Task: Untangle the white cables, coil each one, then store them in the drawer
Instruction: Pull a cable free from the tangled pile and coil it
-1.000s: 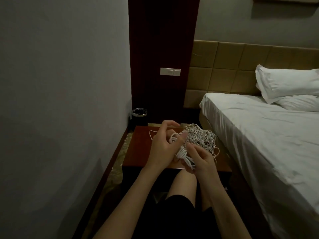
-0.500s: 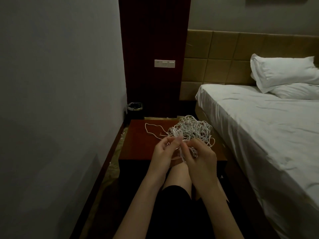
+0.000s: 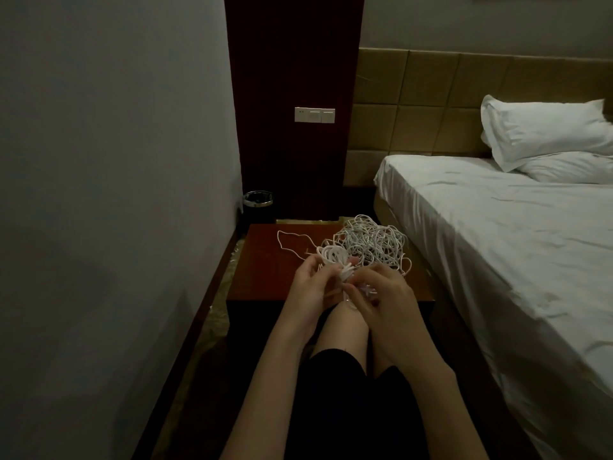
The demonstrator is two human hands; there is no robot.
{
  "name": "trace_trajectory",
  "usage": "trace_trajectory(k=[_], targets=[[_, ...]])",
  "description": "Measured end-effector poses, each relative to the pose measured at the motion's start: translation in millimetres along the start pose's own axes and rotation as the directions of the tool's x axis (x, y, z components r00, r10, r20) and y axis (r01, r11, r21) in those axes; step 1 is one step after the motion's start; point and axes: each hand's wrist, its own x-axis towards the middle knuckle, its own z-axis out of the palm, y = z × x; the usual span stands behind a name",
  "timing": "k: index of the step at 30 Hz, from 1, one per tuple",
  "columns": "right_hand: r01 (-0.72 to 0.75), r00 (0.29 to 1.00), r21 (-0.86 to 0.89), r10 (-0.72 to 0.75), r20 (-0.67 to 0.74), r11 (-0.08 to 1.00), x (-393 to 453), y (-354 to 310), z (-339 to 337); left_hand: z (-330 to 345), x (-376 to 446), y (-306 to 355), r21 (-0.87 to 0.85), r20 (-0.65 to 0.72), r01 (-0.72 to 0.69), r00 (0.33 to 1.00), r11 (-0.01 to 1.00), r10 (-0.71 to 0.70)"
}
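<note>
While coiling: first cable only, tangle [image 3: 371,247] beyond fingers on worktop [image 3: 265,277].
Fingers: left hand [image 3: 310,283] and right hand [image 3: 378,290] pinch small coil [image 3: 335,260].
Next: feed slack, keep loops even.

You are in a dim bedroom, likely a hotel room. A bed [image 3: 497,234] with white sheets and stacked white pillows [image 3: 547,131] stands to your right against a padded tan headboard [image 3: 431,101]. A wall switch panel [image 3: 314,114], a small bin [image 3: 258,202] and a reddish wooden nightstand [image 3: 265,270] sit beside it.
</note>
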Motion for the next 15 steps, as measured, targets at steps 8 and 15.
trace_trajectory(k=[8, 15], targets=[[0.011, 0.964, -0.007, -0.012, -0.267, 1.0, -0.1, -2.4, -10.3, 7.1, -4.7, 4.4, 0.111, -0.01, -0.113, 0.993, 0.987, 0.115], [-0.057, 0.966, 0.573, 0.19, -0.175, 0.817, -1.5, -6.4, -11.9, 10.6, -6.2, 0.6, 0.14, -0.021, -0.166, 0.985, 0.976, 0.171]])
